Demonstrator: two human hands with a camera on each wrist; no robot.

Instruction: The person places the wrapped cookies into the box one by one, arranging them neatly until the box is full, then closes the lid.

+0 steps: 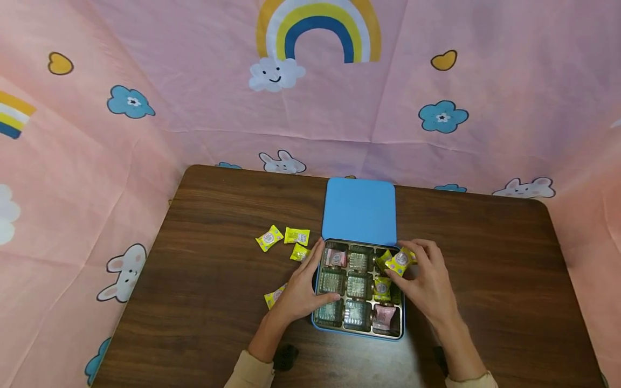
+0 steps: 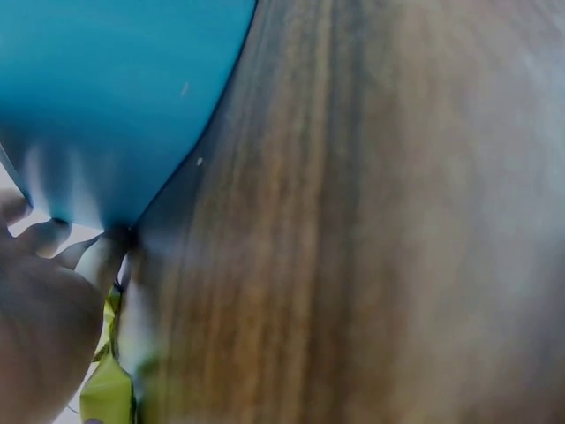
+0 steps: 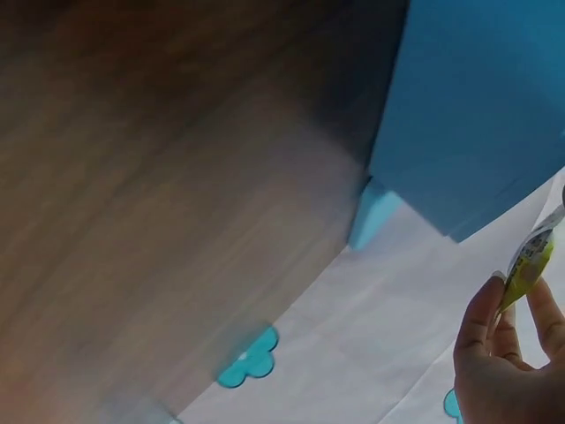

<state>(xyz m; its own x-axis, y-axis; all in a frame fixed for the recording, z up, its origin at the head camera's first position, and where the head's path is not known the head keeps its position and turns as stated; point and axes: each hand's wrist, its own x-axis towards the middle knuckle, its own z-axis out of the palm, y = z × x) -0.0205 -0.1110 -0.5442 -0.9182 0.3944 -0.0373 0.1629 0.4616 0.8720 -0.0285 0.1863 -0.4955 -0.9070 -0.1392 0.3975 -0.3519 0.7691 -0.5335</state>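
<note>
A blue tin (image 1: 359, 334) with a gold divided tray lies on the table. My left hand (image 1: 302, 291) rests along its left side, fingers extended, thumb reaching over the compartments. My right hand (image 1: 429, 280) pinches a yellow-wrapped candy (image 1: 401, 261) between thumb and fingers above the far right compartment; this candy (image 3: 530, 263) also shows in the right wrist view. Another yellow candy (image 1: 383, 258) is partly hidden beneath it. One more yellow candy (image 1: 382, 289) sits in the middle right compartment. Pink candies lie in the far left compartment (image 1: 336, 257) and near right compartment (image 1: 384, 317).
Behind the tin lies its flat blue lid (image 1: 360, 210). Left of the tin are several loose yellow candies (image 1: 269, 238), one (image 1: 275, 295) partly covered by my left hand. The brown wooden table (image 1: 218, 269) ends at a pink patterned cloth (image 1: 194, 81).
</note>
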